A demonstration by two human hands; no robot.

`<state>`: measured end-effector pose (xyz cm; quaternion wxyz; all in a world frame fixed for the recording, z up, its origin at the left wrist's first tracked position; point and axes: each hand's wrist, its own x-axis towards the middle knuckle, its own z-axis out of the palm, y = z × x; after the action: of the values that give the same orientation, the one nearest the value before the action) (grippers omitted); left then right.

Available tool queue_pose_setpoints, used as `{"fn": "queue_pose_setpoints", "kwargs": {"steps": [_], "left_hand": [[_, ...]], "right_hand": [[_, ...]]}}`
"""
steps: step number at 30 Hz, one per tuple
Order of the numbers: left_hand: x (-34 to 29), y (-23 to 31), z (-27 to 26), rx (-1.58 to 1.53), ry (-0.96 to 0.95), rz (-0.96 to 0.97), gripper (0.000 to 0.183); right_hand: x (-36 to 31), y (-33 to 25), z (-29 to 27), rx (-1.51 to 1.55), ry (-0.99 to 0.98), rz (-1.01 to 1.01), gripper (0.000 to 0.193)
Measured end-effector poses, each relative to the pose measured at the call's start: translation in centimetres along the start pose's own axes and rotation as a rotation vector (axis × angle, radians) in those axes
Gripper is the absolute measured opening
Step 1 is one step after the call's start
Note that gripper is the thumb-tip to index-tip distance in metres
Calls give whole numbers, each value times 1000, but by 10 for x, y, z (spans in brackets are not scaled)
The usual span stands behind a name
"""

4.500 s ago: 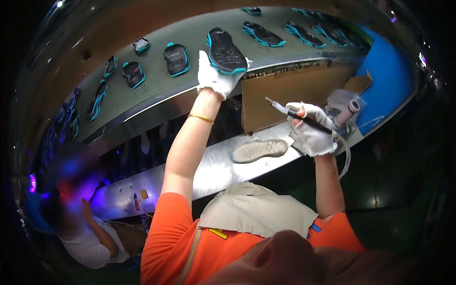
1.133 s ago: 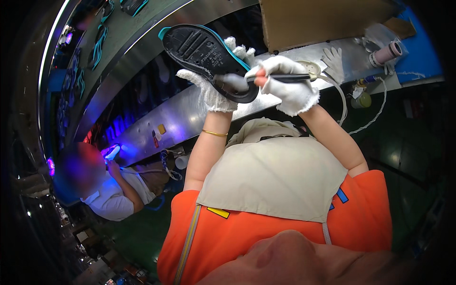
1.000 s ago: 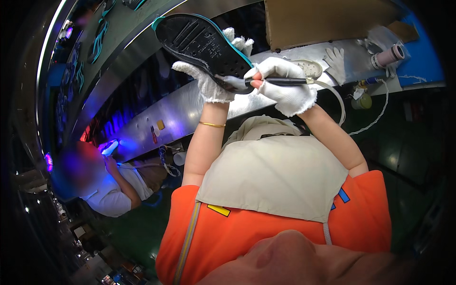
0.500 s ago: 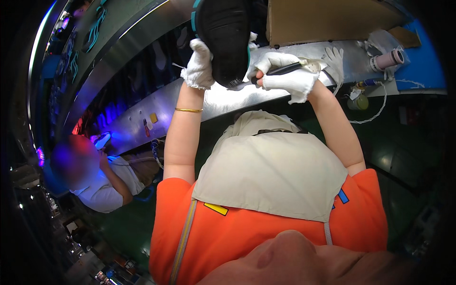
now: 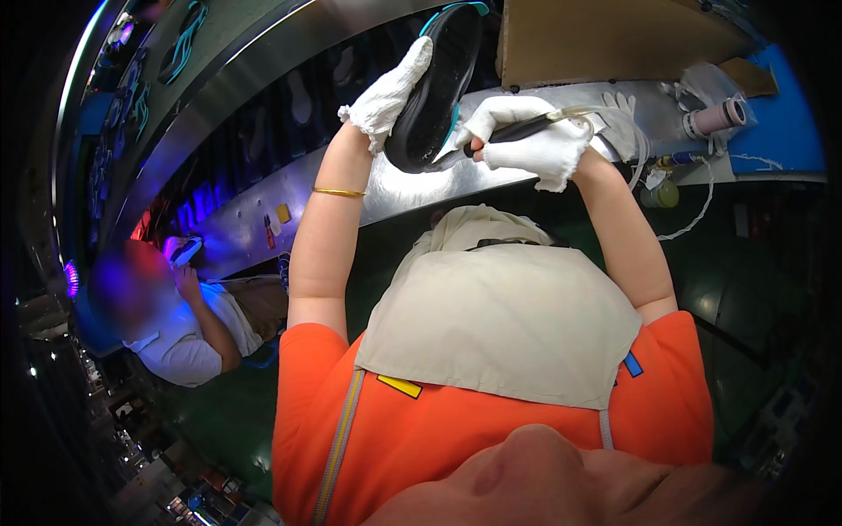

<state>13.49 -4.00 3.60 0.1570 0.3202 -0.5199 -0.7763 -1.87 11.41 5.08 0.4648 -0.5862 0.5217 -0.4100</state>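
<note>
We find the gloved left hand (image 5: 386, 96) clasping a black shoe sole (image 5: 434, 105), thumb along its side, other fingers hidden; the sole is held up across the far edge of the metal bench (image 5: 399, 188); we note the right hand (image 5: 533, 155) closed round a brush (image 5: 522, 131), its tip at the sole's near end; a spare glove (image 5: 619, 127) and pink spool (image 5: 715, 117) lie toward the bench's right end.

The place looks to be a shoe factory workshop. Black shoe soles with turquoise edges (image 5: 182, 48) lie on a long grey-green surface (image 5: 235, 19); a similar black sole (image 5: 443, 96) is held up by a long silver metal bench (image 5: 402, 189). Farther along this bench, another worker in a pale shirt (image 5: 186, 352) is handling a shoe-shaped piece (image 5: 186, 252) in purple-blue light.
</note>
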Motion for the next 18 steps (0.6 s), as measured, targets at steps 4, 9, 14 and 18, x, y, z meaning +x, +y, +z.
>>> {"fn": "queue_pose_setpoints", "kwargs": {"steps": [4, 9, 14, 18], "left_hand": [[3, -1, 2, 26, 60, 39, 53], [3, -3, -2, 120, 56, 1, 55], [9, -7, -6, 7, 1, 21, 49], [-2, -3, -5, -67, 12, 79, 52]], "right_hand": [[8, 7, 2, -27, 150, 68, 7], [5, 10, -7, -282, 5, 15, 14], [10, 5, -10, -66, 116, 9, 12], [6, -2, -19, -353, -18, -12, 8]]}}
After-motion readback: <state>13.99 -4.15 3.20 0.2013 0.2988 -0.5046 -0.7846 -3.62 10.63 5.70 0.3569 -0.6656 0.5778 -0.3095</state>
